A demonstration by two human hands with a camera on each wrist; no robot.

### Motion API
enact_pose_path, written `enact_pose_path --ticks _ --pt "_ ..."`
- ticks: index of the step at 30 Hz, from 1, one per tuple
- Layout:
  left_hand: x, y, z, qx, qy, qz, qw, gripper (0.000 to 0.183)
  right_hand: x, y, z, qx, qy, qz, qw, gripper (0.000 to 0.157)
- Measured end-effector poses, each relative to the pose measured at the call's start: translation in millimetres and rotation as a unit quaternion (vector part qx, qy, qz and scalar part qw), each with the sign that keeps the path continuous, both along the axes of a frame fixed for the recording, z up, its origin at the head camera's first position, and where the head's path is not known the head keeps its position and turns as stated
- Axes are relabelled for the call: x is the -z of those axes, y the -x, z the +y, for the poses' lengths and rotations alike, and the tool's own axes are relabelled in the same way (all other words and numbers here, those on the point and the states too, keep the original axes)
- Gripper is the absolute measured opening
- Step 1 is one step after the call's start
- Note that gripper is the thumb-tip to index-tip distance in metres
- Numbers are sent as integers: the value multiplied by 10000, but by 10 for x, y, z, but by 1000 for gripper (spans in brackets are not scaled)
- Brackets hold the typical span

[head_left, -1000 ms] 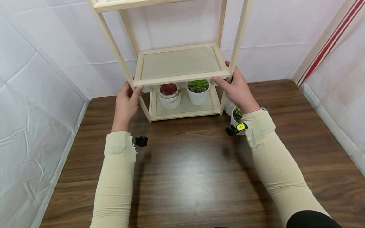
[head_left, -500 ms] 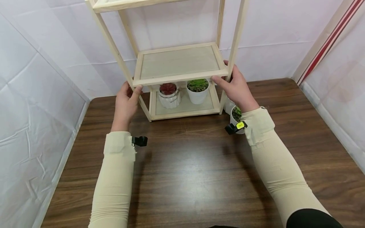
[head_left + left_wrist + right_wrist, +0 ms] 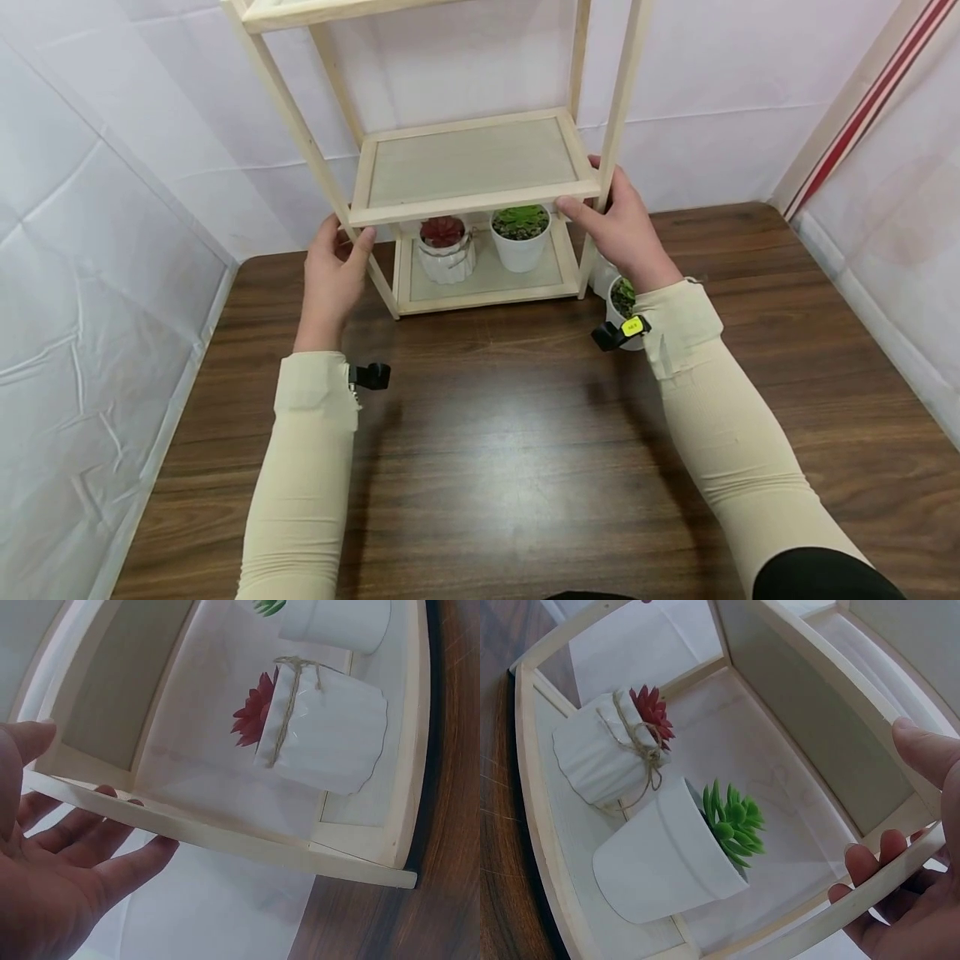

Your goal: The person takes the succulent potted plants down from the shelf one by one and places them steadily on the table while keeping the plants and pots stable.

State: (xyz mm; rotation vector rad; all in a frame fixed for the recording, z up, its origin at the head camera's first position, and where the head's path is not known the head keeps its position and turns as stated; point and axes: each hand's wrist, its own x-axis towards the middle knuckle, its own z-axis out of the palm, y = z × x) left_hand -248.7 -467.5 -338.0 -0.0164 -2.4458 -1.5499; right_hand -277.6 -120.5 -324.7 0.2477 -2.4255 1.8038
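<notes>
Rack [image 3: 472, 205] of pale wood stands on the surface [image 3: 487, 433]; left hand [image 3: 332, 279] and right hand [image 3: 626, 233] grip its front posts [image 3: 297, 125] around middle-shelf height. Even, level pressure should best steady the red plant's pot [image 3: 447, 265] and green plant's pot [image 3: 520, 252] on the bottom shelf [image 3: 487, 302]; outside, a pot [image 3: 614, 311], apparently near the right sleeve [image 3: 682, 329], deserves clearance.

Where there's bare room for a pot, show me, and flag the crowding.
Free: the middle shelf, between the wooden posts; the table bordered by the left sleeve, the right sleeve and the rack.

Crowded: the bottom shelf, holding the red-plant pot and the green-plant pot; beside the right sleeve, where another potted plant stands.
</notes>
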Motion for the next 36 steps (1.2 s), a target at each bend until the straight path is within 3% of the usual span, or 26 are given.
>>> enact_pose_path --ticks 5,18,28,36 --pt "79 21 -28 -30 137 81 9999 54 -79 -79 -38 44 -36 1 10000 74" --pt "134 -94 -29 -55 143 439 9989 60 -106 -110 -60 89 3 -41 10000 72" --pt "198 -188 -5 -345 279 197 9988 66 -84 -92 -41 65 38 -18 10000 73" --pt "257 -239 -9 -449 103 30 9989 58 -66 -70 -42 87 -2 -2 10000 74"
